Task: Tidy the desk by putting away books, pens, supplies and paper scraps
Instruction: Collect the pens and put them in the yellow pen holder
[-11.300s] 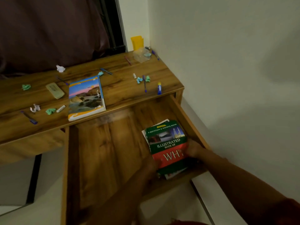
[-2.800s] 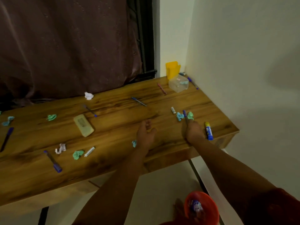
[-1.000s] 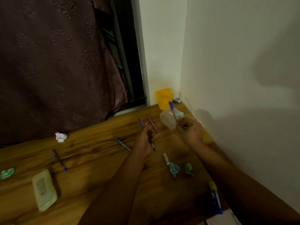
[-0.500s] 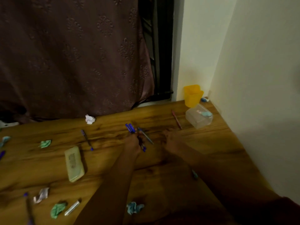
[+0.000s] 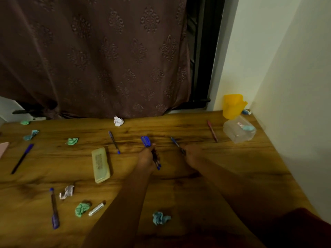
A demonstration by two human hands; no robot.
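Right hand (image 5: 192,155) shifted to desk pen (image 5: 177,145), seemingly pinching; left hand (image 5: 146,158) grips pens (image 5: 146,141).

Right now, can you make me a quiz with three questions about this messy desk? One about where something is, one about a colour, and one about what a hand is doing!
1. Where is the yellow cup?
A. At the far right corner of the desk, by the wall
B. At the near left edge
C. On the floor

2. What colour is the crumpled paper ball at the far edge, by the curtain?
A. Red
B. White
C. Black

3. What is the left hand doing?
A. Lying flat and holding nothing
B. Holding a book
C. Gripping a bunch of blue pens

Answers:
1. A, the cup stands in the corner behind the clear box.
2. B, that ball looks white beside the green and blue scraps.
3. C, blue caps stick out above the curled fingers and tips below.
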